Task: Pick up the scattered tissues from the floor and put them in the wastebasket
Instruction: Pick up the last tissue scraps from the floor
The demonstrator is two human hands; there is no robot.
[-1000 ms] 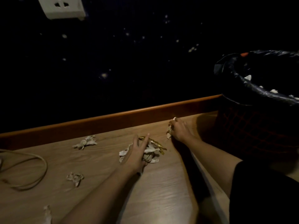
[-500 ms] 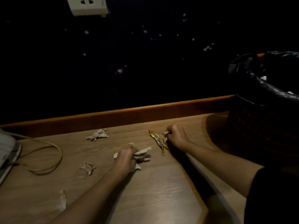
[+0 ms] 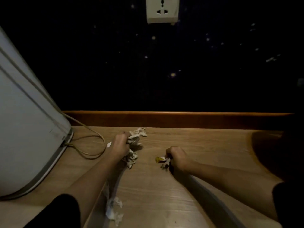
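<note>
My left hand (image 3: pixel 120 143) is closed on a bunch of crumpled white tissues (image 3: pixel 137 134) on the wooden floor, some of them sticking out above and below the fist. Near the middle of the floor, my right hand (image 3: pixel 176 156) is closed on a small tissue scrap together with a yellow wrapper (image 3: pixel 162 160). Another crumpled tissue (image 3: pixel 115 209) lies on the floor under my left forearm. The wastebasket is out of view; only a dark shadow shows at the right edge.
A large white appliance (image 3: pixel 24 129) stands at the left, with a beige cable (image 3: pixel 92 142) looping on the floor beside it. An orange-brown skirting board (image 3: pixel 181 118) runs along the dark wall, which carries a white socket (image 3: pixel 162 9).
The view has swung left, so the wastebasket has left the frame and the white appliance has come in. My left hand has gathered more tissues near the skirting; my right hand now grips the wrapper.
</note>
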